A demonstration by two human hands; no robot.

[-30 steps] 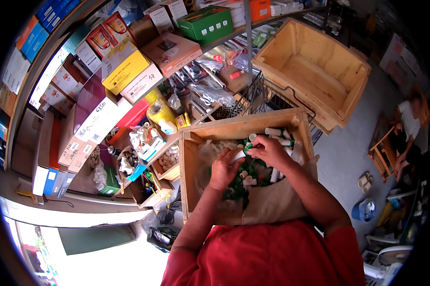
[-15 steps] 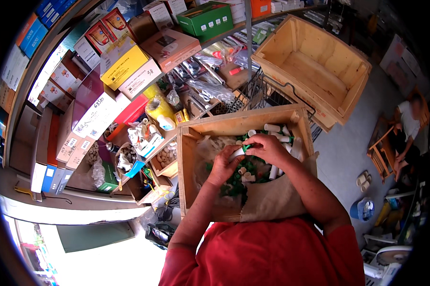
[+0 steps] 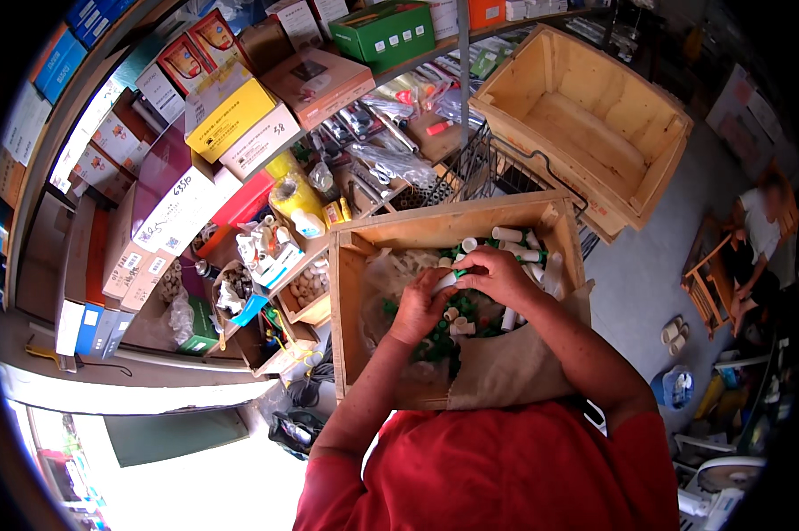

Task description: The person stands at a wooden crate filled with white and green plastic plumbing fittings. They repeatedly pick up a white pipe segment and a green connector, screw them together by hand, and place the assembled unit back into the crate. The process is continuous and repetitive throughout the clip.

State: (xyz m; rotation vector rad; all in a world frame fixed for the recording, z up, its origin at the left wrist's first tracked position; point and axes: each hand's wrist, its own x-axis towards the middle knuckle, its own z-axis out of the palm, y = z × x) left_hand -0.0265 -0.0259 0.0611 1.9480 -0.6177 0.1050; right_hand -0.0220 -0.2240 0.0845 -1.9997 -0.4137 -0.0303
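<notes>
l. hand (image 3: 421, 306): thumb + fingers pinching wht tube (image 3: 443, 283) near its l. end. r. hand (image 3: 497, 274): fingertips bunched, pinching at tube's green end (image 3: 459, 274); exact contact hidden by fingers. tube looks short, cylindrical, plain wht, green showing at r. end only; slightly tilted, r. end farther from body. location: btwn both hands, over wooden crate (image 3: 452, 213). below hands: loose green pcs (image 3: 435, 347) mixed w/ wht fittings (image 3: 461, 327). under r. forearm: tan cloth (image 3: 510, 365), covering part of crate.
</notes>
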